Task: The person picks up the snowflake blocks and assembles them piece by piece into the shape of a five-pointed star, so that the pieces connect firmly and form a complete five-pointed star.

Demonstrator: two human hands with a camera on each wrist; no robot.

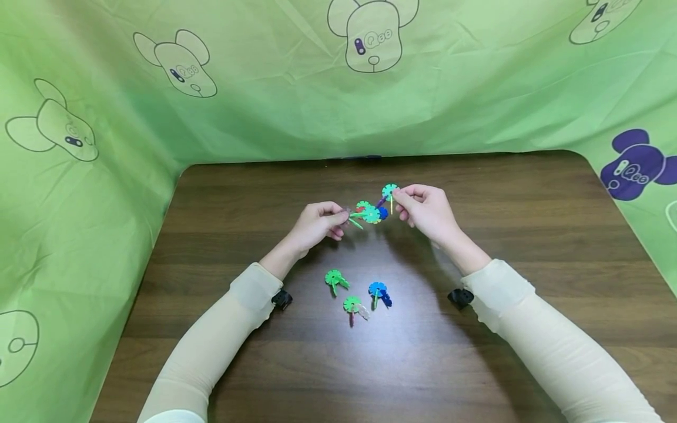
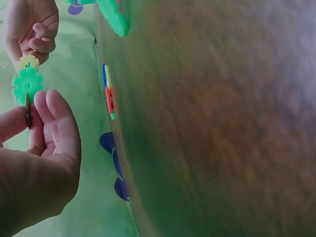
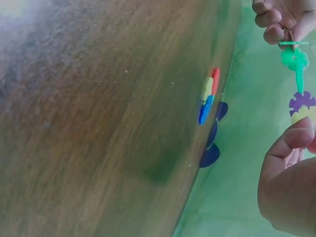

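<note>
Above the dark wooden table (image 1: 529, 247), both hands hold one chain of plastic snowflake discs (image 1: 372, 211) in green, blue, red and purple. My left hand (image 1: 344, 218) pinches the chain's left end, seen as a thin brownish disc (image 2: 28, 114) between thumb and fingers (image 2: 49, 106) in the left wrist view. Just beyond it is a green disc (image 2: 27, 84). My right hand (image 1: 398, 194) pinches the right end at a teal disc (image 1: 390, 191). The right wrist view shows the right thumb (image 3: 298, 138) by a purple disc (image 3: 301, 102), with a green disc (image 3: 295, 58) hanging towards the left hand (image 3: 276, 19).
Three small disc clusters lie on the table nearer me: a green one (image 1: 335, 279), a green-and-pink one (image 1: 353, 306) and a blue one (image 1: 378, 291). A green cloth with bear prints (image 1: 370, 35) walls the table at the back and sides.
</note>
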